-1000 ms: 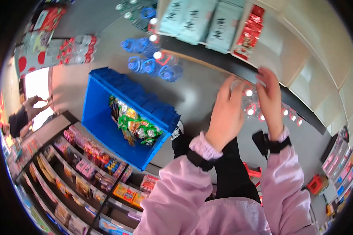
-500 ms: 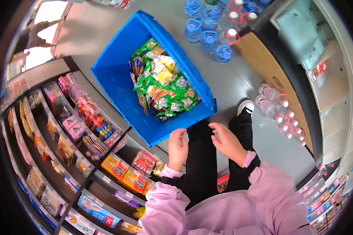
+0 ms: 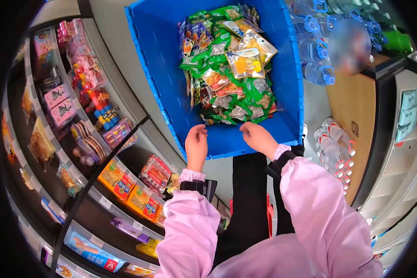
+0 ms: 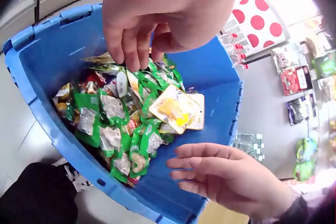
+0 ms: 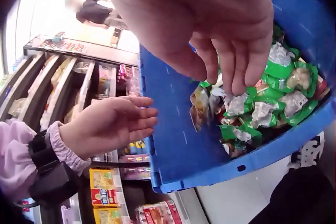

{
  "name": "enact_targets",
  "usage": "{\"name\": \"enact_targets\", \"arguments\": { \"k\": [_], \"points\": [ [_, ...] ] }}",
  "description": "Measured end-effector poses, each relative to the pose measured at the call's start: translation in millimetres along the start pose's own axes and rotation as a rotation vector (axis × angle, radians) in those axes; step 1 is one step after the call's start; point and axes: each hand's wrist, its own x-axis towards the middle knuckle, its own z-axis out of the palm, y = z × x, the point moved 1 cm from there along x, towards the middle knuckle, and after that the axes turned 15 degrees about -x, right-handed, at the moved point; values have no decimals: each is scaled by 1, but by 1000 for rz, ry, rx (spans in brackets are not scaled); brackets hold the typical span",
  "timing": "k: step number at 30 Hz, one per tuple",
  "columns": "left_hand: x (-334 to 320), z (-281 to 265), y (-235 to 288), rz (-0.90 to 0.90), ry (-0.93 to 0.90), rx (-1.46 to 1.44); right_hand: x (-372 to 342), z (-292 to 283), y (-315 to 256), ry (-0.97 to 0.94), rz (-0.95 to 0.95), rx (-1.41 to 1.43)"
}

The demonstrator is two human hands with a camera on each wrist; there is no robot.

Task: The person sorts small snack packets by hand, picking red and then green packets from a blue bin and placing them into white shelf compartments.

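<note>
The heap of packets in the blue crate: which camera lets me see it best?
The head view: it shows the heap of packets whole, with neither hand over it. In the left wrist view, the left hand overlaps its edge. The right wrist view shows less, the right hand hiding some.

From here I see a deep blue plastic crate, shiny green plastic snack packets, pale pink long sleeves, solid black trousers, orange-and-yellow rectangular snack packs, and a white sheet patterned with red dots.
</note>
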Motion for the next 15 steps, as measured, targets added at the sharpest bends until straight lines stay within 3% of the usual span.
{"name": "enact_targets", "arguments": {
  "k": [4,6,8,11,14,15],
  "points": [
    [56,2,-71,-26,-27,77,48,37,5,-18,-48,-162],
    [79,12,-94,-61,30,96,68,54,2,229,-239,-160],
    [101,20,-126,-93,126,88,97,61,-7,266,-460,-278],
    [122,27,-146,-130,134,-28,133,82,-6,236,-530,-306],
    [145,19,-170,-35,130,195,157,90,-1,18,-537,-471],
    [148,19,-172,-107,115,209,163,93,4,54,-583,-539]
  ]
}}
